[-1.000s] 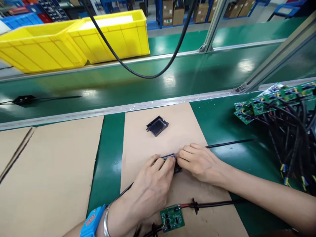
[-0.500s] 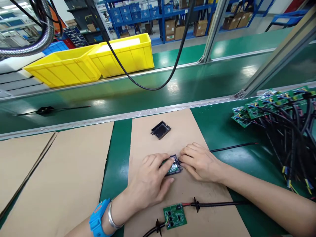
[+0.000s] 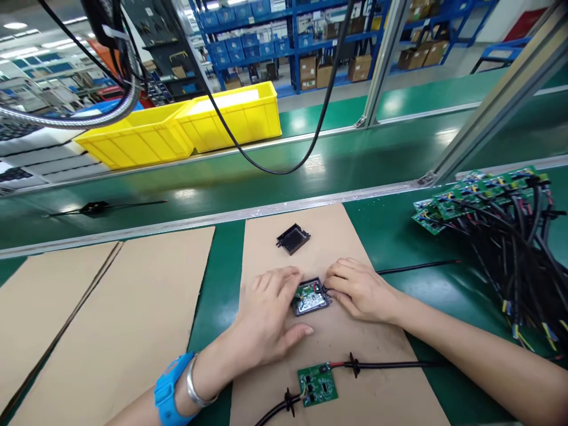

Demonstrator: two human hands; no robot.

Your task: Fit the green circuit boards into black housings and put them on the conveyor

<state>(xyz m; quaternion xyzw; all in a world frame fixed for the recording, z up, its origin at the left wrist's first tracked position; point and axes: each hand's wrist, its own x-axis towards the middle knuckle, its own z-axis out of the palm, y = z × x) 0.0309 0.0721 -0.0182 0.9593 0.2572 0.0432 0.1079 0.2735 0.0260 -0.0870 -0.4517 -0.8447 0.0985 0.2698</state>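
Uncovered now, board-filled case (image 3: 310, 297) lies flat between both hands.

Blue shelving (image 3: 284, 41) behind green conveyor (image 3: 337, 160), yellow bins (image 3: 186, 124)

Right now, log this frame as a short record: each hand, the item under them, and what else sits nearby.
left hand: fingers resting on the black housing's left edge
right hand: fingertips at its right edge
black housing: open, green board inside, on cardboard sheet
black lid: lies apart, beyond the hands
loose board: nearer the person, cables attached
board pile: far right
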